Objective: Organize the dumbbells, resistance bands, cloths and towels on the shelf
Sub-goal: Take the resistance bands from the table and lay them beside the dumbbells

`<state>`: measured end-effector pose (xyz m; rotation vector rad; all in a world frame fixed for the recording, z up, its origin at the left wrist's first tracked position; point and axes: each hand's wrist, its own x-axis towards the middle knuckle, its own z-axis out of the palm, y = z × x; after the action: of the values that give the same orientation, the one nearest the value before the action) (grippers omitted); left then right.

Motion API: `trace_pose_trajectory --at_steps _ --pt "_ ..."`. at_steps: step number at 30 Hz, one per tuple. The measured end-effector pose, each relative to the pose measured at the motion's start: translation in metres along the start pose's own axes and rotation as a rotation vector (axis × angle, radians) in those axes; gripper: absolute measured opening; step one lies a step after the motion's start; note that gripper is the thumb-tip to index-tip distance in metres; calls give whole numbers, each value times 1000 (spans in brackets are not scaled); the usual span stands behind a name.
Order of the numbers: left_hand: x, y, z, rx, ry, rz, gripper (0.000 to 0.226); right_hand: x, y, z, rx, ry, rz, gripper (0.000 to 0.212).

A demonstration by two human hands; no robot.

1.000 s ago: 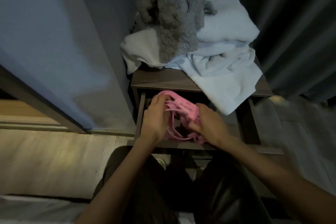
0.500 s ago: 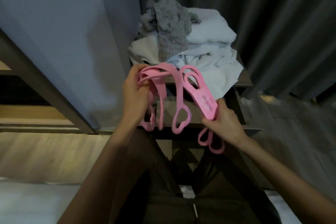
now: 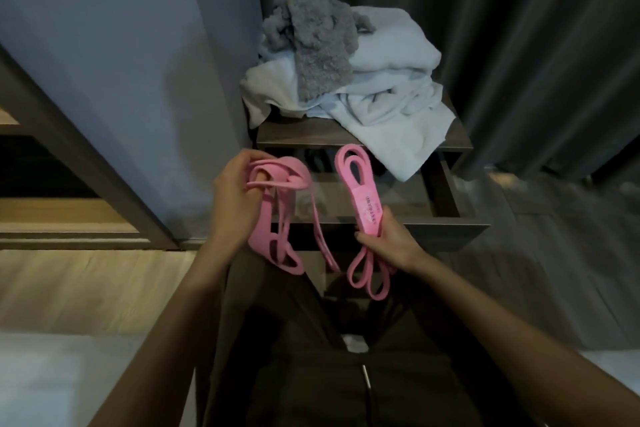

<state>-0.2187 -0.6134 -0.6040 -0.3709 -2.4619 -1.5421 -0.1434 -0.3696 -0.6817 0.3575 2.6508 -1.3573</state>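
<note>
Pink resistance bands hang in two bunches in front of the dark wooden shelf unit (image 3: 446,144). My left hand (image 3: 235,198) grips one tangled bunch of pink bands (image 3: 273,218), whose loops dangle below it. My right hand (image 3: 388,239) holds a folded bundle of pink bands (image 3: 360,191) that sticks up towards the shelf, with loops hanging under the fist. On the shelf top lie crumpled white towels (image 3: 391,94) with a fluffy grey cloth (image 3: 318,45) draped over them. One towel corner hangs over the front edge. No dumbbells are visible.
Below the shelf top an open drawer (image 3: 446,218) juts towards me. A blue-grey wall (image 3: 121,62) stands on the left, dark curtains (image 3: 536,45) on the right. A wooden frame (image 3: 69,156) runs at the left, and my dark-clothed legs fill the lower middle.
Both hands lifted the pink bands out of the drawer and pulled them apart into two bunches, the left one moving left and the right one right.
</note>
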Motion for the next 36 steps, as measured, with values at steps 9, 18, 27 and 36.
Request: trace_pose_trajectory --at_steps 9,18,27,36 --pt "25 -37 33 16 -115 -94 27 57 -13 -12 -144 -21 -19 41" --pt "77 -63 82 -70 -103 -191 31 126 -12 -24 -173 -21 -37 40" --pt "115 -74 98 -154 -221 -220 31 160 -13 -47 -184 -207 -5 42" --pt "123 -14 44 -82 -343 -362 33 131 -76 -97 -291 -291 10 36"
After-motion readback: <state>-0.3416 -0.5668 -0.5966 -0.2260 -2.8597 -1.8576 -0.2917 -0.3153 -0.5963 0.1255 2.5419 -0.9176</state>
